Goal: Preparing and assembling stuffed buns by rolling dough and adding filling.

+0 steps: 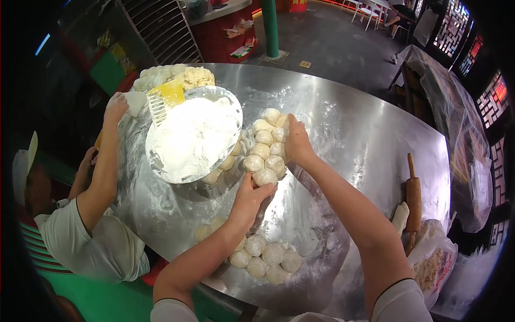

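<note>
A cluster of floury, pale dough balls point(263, 137) is packed together on the steel table. My left hand point(251, 196) curls round its near end, with thumb and fingers on the closest ball. Along the far right side, my right hand point(298, 142) cups the same cluster, its fingertips partly hidden. To the left stands a metal bowl point(240, 110) heaped with white flour point(196, 137), and a yellow toothed scraper point(170, 94) rests at its rim. A few more balls point(213, 176) show beside the bowl. Another group of dough balls point(272, 253) lies below my left forearm.
At the left a co-worker's hand point(116, 107) is on something pale by the table edge. Lumps of dough point(196, 78) sit behind the bowl. A wooden rolling pin point(413, 204) and a plastic bag point(433, 257) lie at the right edge of the flour-dusted table point(354, 145).
</note>
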